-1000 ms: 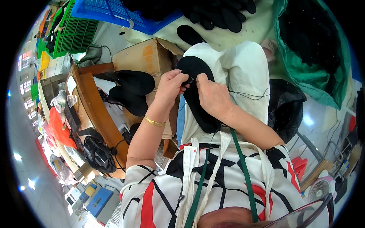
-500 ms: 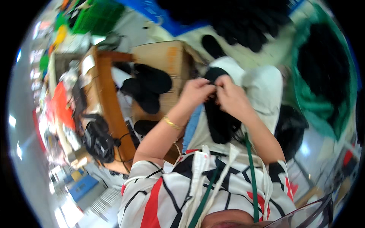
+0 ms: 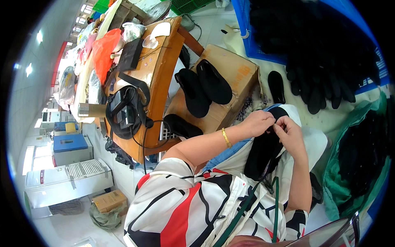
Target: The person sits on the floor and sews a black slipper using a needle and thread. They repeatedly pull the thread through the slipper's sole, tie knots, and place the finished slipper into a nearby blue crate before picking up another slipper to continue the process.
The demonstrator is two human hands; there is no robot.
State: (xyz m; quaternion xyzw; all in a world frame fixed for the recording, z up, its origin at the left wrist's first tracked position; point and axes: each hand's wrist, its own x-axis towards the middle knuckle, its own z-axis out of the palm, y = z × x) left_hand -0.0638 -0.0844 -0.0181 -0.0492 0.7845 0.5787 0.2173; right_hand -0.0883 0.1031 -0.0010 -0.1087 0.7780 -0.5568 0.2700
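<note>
A black cloth shoe (image 3: 263, 156) lies lengthwise over my lap, on light-coloured cloth. My left hand (image 3: 259, 122), with a gold bracelet at the wrist, pinches the shoe near its far end. Close against it, my right hand (image 3: 291, 136) has thumb and forefinger pressed together at the same spot. Anything small between the fingertips is hidden. To the left, a pair of black shoes (image 3: 203, 88) rests on a cardboard box (image 3: 234, 68). Another black shoe (image 3: 181, 125) lies at the box's near side.
A wooden table (image 3: 164, 78) at left holds a black bag (image 3: 125, 109) with a cable. At far right, a blue crate (image 3: 255, 47) overflows with black shoes, and a green sack (image 3: 335, 164) holds dark items. One black shoe (image 3: 276, 86) lies on pale cloth beyond my hands.
The view has swung, so my hands and the shoe appear farther right and lower. Both hands still pinch the shoe near its far end.
</note>
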